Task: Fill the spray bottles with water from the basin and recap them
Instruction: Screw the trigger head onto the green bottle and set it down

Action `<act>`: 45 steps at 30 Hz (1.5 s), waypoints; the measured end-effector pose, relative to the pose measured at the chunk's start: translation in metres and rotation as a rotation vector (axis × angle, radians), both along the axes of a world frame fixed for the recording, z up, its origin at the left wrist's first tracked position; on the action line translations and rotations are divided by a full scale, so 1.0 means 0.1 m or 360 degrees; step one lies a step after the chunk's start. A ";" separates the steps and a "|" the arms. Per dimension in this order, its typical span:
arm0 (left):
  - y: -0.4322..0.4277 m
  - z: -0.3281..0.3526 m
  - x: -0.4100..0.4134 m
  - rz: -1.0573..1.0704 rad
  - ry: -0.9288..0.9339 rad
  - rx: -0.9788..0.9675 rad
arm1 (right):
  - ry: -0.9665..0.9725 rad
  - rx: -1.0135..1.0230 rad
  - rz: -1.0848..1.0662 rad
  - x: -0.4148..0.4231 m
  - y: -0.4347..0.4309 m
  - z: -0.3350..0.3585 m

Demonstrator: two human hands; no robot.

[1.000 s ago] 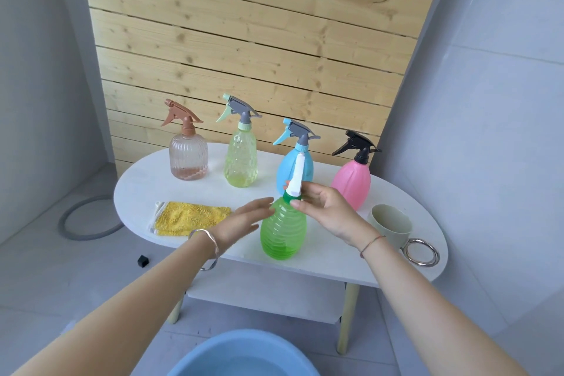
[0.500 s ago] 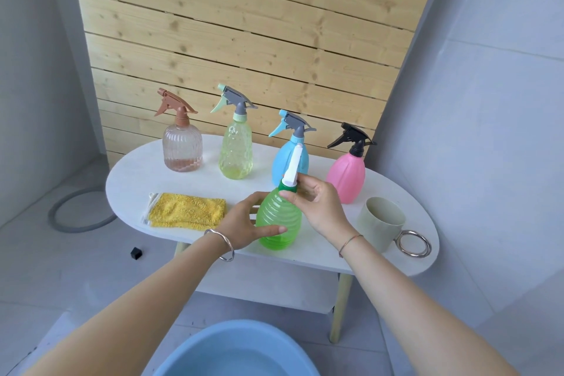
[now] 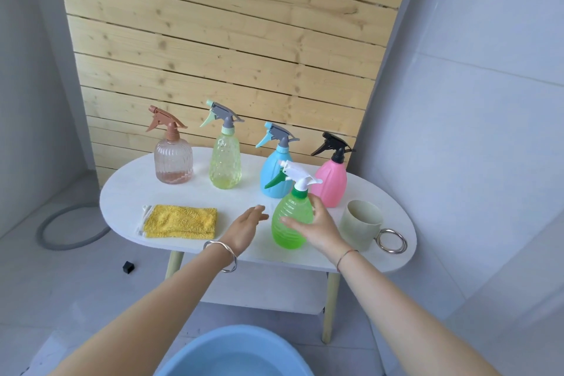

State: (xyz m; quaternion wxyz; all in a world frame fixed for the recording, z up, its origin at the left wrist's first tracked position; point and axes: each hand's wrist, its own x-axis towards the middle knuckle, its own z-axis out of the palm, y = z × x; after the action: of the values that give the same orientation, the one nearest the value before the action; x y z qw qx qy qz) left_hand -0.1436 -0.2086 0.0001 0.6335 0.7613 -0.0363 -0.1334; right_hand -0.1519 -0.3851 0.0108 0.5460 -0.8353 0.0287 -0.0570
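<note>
Green spray bottle (image 3: 288, 229) stands upright at about 5 o'clock on the white oval table (image 3: 128, 192), taking the plank wall as 12. Its white trigger head (image 3: 297, 175) sits on the neck with the nozzle aimed toward 10 o'clock. Your right hand (image 3: 320, 226) holds it from the 3 o'clock side, fingers wrapped across the ribbed belly and thumb up by the shoulder. Your left hand (image 3: 245, 224) hovers flat and wide at its 9 o'clock, just beside it and apparently not touching. Judging by the seated head, you are at the recapping stage. Grip low on the ribs, where the ridges give purchase, and turn the green collar rather than the trigger until it seats square. The translucent plastic looks thin and may flex, so squeeze lightly; I cannot tell the water level. Keep clear of the blue bottle (image 3: 273, 175) and pink bottle (image 3: 331, 183) close behind, at 12 and 1 o'clock. The blue basin (image 3: 232, 351) waits on the floor at 6 o'clock.
</note>
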 end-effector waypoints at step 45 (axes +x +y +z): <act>-1.79 -0.19 0.95 -0.0008 -0.0072 -0.0400 | 0.0102 0.0128 -0.0129 1.11 -2.44 -0.09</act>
State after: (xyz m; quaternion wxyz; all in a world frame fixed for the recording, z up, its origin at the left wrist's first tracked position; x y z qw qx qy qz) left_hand -0.0487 -0.3873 -0.0193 0.7226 0.6786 -0.0690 -0.1121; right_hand -0.0407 -0.6293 0.0020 0.5751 -0.8123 0.0822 -0.0512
